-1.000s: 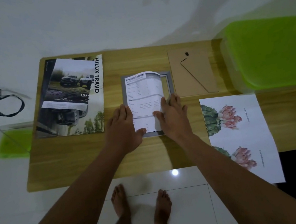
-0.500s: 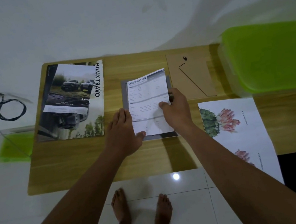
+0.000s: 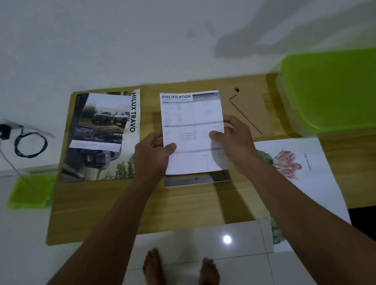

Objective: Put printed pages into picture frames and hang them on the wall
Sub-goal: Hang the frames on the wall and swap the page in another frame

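A white printed page headed SPECIFICATION (image 3: 191, 117) is held up above the wooden table (image 3: 192, 205). My left hand (image 3: 153, 154) pinches its left edge and my right hand (image 3: 234, 138) pinches its right edge. Under the page lies a grey picture frame (image 3: 196, 180), of which only the near strip shows. The brown frame backing board with its stand (image 3: 248, 110) lies flat to the right of the page.
A car brochure (image 3: 104, 135) lies on the table's left part. A flower print (image 3: 294, 169) hangs over the near edge at the right. A green plastic box (image 3: 343, 88) stands at the far right. A black charger with cable (image 3: 19, 142) lies on the floor, left.
The page lay on the frame under both hands. The right hand took its right edge, then both hands lifted it off the frame.
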Available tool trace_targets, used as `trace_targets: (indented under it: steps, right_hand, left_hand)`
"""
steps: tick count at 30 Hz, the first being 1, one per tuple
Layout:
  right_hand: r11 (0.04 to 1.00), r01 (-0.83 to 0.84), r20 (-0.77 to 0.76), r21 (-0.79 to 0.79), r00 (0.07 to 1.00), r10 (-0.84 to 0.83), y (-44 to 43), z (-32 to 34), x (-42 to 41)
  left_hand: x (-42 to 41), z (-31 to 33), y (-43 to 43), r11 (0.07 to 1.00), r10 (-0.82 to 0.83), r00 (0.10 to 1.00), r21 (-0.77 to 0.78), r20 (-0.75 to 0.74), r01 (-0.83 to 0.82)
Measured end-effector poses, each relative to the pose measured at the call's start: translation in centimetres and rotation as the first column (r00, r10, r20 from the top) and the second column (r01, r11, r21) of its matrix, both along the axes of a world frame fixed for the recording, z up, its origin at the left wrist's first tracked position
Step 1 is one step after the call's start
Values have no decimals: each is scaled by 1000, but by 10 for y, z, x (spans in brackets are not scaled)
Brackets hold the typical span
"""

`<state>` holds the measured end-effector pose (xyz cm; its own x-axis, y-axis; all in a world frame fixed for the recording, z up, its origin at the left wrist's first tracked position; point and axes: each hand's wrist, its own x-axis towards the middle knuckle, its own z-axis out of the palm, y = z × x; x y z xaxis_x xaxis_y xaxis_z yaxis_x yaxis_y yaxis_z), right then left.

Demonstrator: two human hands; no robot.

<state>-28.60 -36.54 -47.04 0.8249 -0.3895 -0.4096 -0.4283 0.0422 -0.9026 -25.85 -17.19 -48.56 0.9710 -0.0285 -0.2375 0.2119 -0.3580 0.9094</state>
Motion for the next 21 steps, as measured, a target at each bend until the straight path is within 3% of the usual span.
trace_targets:
  steps: [4, 7, 10, 13, 16, 18, 21]
  right_hand:
    - [953, -5, 14, -303, 1000, 10, 14, 30, 1]
    - [945, -110, 95, -308, 985, 146, 26, 68, 1]
    - [957, -196, 98, -213, 970, 221, 31, 96, -3]
    - [956, -174, 102, -237, 974, 202, 25, 111, -10]
    - [952, -131, 101, -277, 981, 164, 9, 122, -23]
    - [968, -128, 110, -217, 982, 154, -4, 121, -35]
    - [981, -148, 85, -123, 984, 159, -21, 114, -59]
  left_hand:
    - [-13, 38, -8, 968, -39, 917, 242, 397, -64]
    - [-27, 65, -18, 924, -218, 779, 380, 588, -28]
    - [-42, 84, -29, 864, -337, 763, 503, 551, 19]
    - [-55, 94, -32, 862, -363, 791, 500, 492, 84]
    - [-59, 97, -25, 901, -244, 850, 434, 467, 20]
    - [-54, 98, -20, 913, -178, 897, 408, 404, -2]
    - [-47, 95, -16, 967, -165, 977, 218, 138, 133]
